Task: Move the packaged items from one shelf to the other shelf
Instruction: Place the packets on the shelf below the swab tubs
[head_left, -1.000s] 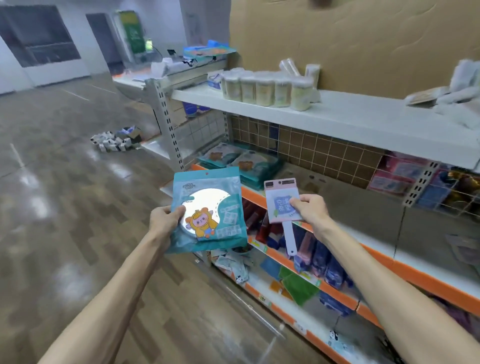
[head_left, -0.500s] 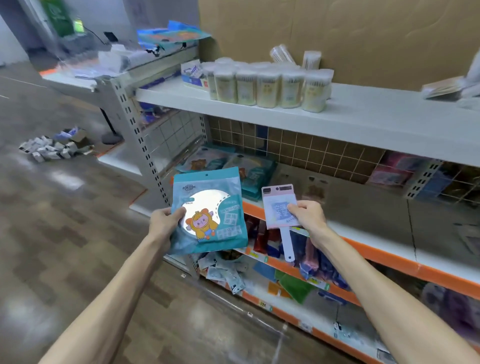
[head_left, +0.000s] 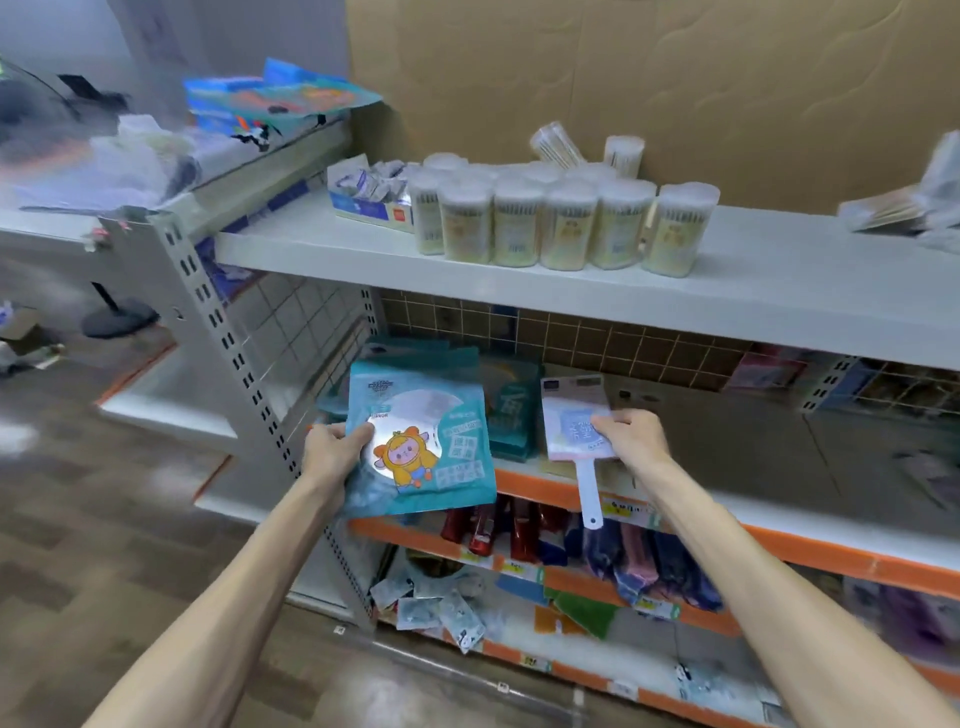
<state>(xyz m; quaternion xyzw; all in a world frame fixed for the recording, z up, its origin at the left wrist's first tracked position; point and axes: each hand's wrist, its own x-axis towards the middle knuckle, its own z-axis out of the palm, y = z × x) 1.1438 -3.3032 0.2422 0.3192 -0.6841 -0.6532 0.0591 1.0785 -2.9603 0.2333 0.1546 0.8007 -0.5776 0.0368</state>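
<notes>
The left hand grips a teal mirror package by its left edge, thumb on the front, holding it upright before the orange-edged middle shelf. The right hand clasps a pink-carded handled mirror by the card's right side, its white handle hanging down past the shelf lip. The two packages sit side by side, apart, in front of the teal packages stacked on that shelf. Cotton swab tubs line the white upper shelf.
</notes>
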